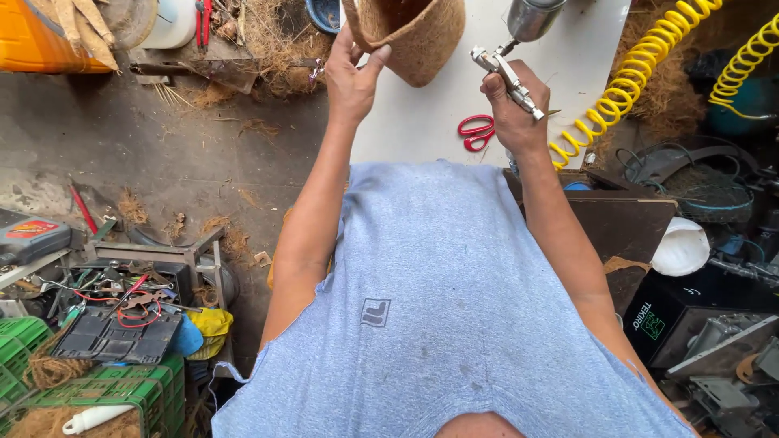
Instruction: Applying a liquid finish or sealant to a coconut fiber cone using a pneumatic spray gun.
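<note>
My left hand [351, 77] grips the rim of a brown coconut-fibre pot [418, 36], held tilted above a white table [422, 122]. To its right, my right hand [513, 113] is closed around the handle of a metal spray gun [511, 69] with a shiny cup on top. The gun's nozzle points towards the pot, a short gap apart. A yellow coiled air hose [629, 77] runs from below the gun to the upper right. Red-handled scissors [477, 132] lie on the table just left of my right hand.
A second yellow coil [742, 61] hangs at far right. Loose fibre [276, 36] lies on the concrete floor at top. Left are a cluttered tool stand [130, 300] and green crates [122, 393]. A dark box [625, 223] and machine parts [722, 357] crowd the right.
</note>
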